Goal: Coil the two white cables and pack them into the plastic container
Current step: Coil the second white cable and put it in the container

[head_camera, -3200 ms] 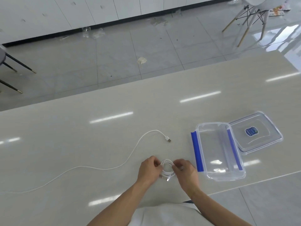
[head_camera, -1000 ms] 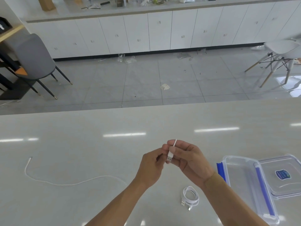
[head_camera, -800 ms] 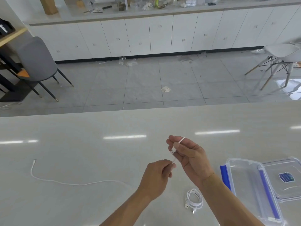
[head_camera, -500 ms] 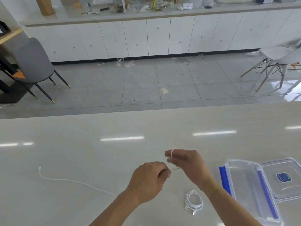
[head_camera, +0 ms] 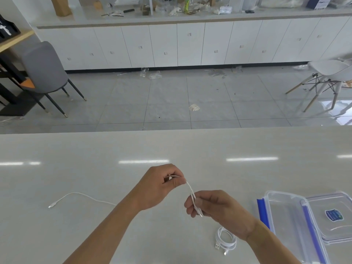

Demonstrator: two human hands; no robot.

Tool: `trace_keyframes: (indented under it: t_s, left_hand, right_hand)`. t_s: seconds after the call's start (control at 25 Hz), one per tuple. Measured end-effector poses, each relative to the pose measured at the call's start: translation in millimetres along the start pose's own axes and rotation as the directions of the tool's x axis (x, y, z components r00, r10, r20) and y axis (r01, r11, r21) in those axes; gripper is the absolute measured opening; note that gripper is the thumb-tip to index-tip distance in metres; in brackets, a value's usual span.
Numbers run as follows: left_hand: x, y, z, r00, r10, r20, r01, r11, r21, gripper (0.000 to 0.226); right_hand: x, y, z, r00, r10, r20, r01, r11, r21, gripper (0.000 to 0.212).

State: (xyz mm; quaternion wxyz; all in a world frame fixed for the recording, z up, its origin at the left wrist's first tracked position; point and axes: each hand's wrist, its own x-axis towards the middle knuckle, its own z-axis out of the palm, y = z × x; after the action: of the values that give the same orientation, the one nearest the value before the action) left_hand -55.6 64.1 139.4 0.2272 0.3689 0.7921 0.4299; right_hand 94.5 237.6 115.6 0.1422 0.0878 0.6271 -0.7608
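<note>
Nearest us, at the lower right of the frame, the first cable (head_camera: 225, 241) lies coiled on the table (head_camera: 95, 168), untouched since a second ago and not yet packed. Just right of it the open plastic container (head_camera: 285, 221) stands empty, its lid (head_camera: 335, 216) beside it at the right edge.

Above the coil, our right hand (head_camera: 217, 210) pinches a few short folds of the second cable (head_camera: 191, 193) between thumb and fingers, a plug tip poking out below. Up and to the left, our left hand (head_camera: 160, 185) is closed on the same cable, thumb pressed to forefinger, and the strand runs taut between the two hands. A second ago only the plug end sat in the right hand; now loops have gathered there, and the loose tail (head_camera: 80, 197) at the left of the frame has been drawn in closer and shorter.

We judge the second coil well begun but unfinished: the tail must still be wound in before either bundle goes into the container.

Beyond the table lie the tiled floor, chairs and white cabinets.
</note>
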Motion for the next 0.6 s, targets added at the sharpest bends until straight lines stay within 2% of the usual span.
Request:
trace_keyframes:
  t_s: [0.16, 0.32, 0.44, 0.6]
  left_hand:
    - [-2, -17, 23, 0.995, -0.075, -0.069, 0.06, 0.978, -0.202, 0.018]
    - [-13, -18, 63, 0.979, -0.171, -0.108, 0.116, 0.912, -0.393, 0.032]
    - [-22, -15, 84, 0.964, -0.209, -0.165, 0.137, 0.92, -0.367, 0.035]
    - [-35, -13, 94, 0.962, -0.23, -0.144, 0.208, 0.966, -0.155, 0.025]
  right_hand:
    - [4, -6, 2, 0.996, -0.084, -0.005, 0.084, 0.985, 0.154, 0.019]
    - [13, -14, 8, 0.979, -0.192, -0.075, 0.206, 0.919, 0.337, 0.016]
    - [20, -16, 9, 0.965, -0.18, -0.188, 0.243, 0.884, 0.4, 0.013]
    - [29, -6, 5, 0.915, -0.138, -0.38, 0.302, 0.857, 0.416, 0.033]
